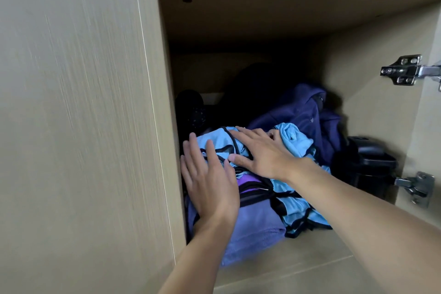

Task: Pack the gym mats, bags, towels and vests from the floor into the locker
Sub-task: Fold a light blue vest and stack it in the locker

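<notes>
Two hands are pressing flat on the light-blue vests (pixel 296 143). Left hand (pixel 210 181), fingers straight, is resting on the pile's left side. Right hand (pixel 260 153), fingers spread and released, is lying across its top. Vests are sitting on a folded purple cloth (pixel 253 234) at the locker (pixel 298 267) floor's front-left corner. Navy bag (pixel 300 107) is slumping behind them, and a black container (pixel 367 162) is standing against the right wall.

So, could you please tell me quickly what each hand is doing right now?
Left hand: open, fingers flat on the vests.
Right hand: open, flat on the same vests.
</notes>
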Tool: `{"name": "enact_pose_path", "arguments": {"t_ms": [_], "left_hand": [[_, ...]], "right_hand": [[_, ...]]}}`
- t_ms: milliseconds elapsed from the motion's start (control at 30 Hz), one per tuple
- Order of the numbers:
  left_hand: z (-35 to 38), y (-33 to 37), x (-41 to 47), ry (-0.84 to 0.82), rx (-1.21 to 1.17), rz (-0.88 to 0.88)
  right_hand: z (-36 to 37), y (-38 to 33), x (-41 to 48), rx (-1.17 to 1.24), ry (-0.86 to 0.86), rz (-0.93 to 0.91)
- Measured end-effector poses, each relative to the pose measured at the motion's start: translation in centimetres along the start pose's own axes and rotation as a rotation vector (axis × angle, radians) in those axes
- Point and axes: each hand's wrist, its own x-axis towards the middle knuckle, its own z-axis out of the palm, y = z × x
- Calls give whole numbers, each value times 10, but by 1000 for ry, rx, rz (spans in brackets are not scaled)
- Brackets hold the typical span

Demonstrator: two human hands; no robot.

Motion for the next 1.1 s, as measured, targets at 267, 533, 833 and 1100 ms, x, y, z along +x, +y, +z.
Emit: {"name": "enact_pose_path", "arguments": {"t_ms": [267, 533, 833, 1100], "left_hand": [[3, 0, 1, -12, 23, 52], [-17, 9, 12, -88, -19, 47], [-64, 23, 18, -183, -181, 159], [-91, 34, -22, -397, -641, 363]], "right_hand": [[1, 3, 0, 71, 12, 16], [-23, 0, -16, 20, 98, 49], [-61, -16, -50, 41, 139, 113], [-67, -30, -146, 102, 172, 296]]}}
